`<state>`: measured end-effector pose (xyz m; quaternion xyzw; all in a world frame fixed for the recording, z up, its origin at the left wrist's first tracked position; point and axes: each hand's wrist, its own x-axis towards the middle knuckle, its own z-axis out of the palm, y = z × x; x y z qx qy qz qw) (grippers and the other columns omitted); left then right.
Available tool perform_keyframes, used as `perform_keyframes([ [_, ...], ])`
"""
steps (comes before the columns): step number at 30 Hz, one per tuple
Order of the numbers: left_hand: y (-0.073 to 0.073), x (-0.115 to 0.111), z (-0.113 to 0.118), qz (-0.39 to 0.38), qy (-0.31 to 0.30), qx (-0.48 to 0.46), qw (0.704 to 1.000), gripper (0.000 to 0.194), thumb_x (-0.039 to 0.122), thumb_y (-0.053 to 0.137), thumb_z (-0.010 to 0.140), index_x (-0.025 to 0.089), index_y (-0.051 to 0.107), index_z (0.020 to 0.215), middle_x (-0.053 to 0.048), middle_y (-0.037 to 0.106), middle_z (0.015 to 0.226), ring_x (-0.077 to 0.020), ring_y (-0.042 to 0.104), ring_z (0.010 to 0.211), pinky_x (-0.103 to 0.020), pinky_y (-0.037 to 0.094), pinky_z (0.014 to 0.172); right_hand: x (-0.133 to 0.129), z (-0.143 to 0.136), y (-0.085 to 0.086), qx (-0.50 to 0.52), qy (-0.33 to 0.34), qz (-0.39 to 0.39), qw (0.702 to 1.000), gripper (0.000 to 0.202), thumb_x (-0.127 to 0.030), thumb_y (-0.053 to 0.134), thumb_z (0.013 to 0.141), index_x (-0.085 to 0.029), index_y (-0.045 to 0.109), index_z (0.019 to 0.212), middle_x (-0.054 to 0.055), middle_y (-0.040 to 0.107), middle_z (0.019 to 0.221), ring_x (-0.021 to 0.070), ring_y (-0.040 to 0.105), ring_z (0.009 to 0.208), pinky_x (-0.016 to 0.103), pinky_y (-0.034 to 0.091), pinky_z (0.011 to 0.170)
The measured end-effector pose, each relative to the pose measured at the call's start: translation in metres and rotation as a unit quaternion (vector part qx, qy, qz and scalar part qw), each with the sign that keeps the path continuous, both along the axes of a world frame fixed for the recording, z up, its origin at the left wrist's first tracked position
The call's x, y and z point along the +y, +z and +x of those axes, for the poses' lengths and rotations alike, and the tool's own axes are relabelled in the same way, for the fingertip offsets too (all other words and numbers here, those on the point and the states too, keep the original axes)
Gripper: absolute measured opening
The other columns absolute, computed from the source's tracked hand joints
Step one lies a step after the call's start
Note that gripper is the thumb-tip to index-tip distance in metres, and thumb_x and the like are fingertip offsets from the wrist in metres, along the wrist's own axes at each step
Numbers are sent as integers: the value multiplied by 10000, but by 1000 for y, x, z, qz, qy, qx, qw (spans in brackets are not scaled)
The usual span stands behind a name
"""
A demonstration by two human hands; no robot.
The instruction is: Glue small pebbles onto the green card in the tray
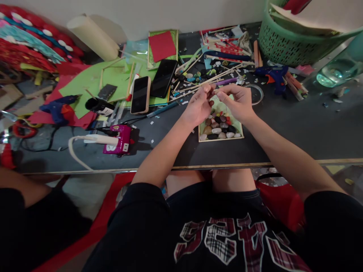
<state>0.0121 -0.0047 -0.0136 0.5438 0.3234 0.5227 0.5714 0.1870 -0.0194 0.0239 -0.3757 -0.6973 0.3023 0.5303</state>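
Observation:
My left hand [198, 104] and my right hand [237, 101] meet above a small shallow frame [227, 139] with a pale green base. Both hands are closed, fingertips pinched close together. Something small and pale sits between them, too small to name. Smooth pebbles [216, 130] in brown, black and white fill the near part of the frame. Small red and yellow bits lie among them. My hands hide the frame's far part. A roll of clear tape [257, 94] lies beside my right hand.
Thin wooden sticks [210, 81] and paper scraps lie behind the hands. Two phones [140, 94] and a purple plug adapter [120, 139] are leftward. A blue glue gun [273, 77], green basket [289, 47] and glass of water [337, 70] stand rightward. Another person's arm [22, 185] shows at left.

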Motion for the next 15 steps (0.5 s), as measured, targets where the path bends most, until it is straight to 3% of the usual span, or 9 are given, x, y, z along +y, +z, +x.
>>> perform_keyframes([
  [6, 18, -14, 1, 11, -64, 16, 998, 569, 819, 522, 912, 251, 497, 924, -43, 579, 1006, -278, 659, 1141, -407, 532, 849, -4, -1, 5, 13, 19, 7, 1000, 553, -751, 646, 880, -214, 768, 828, 33, 744, 831, 146, 651, 781, 325, 557, 775],
  [10, 27, -21, 1, 9, -106, -21, 994, 550, 752, 629, 873, 244, 419, 864, -27, 546, 931, -247, 669, 1044, -381, 529, 795, -6, 1, 10, 3, 25, 10, 1000, 529, -731, 666, 879, -216, 772, 817, 34, 740, 808, 144, 643, 780, 322, 559, 784],
  [15, 24, -20, 1, 1, -68, 17, 998, 495, 743, 480, 976, 253, 512, 918, -36, 608, 968, -264, 692, 1122, -405, 572, 823, -6, 1, 11, -14, 36, -1, 999, 554, -760, 656, 867, -220, 758, 799, 33, 725, 782, 154, 649, 789, 325, 565, 779],
])
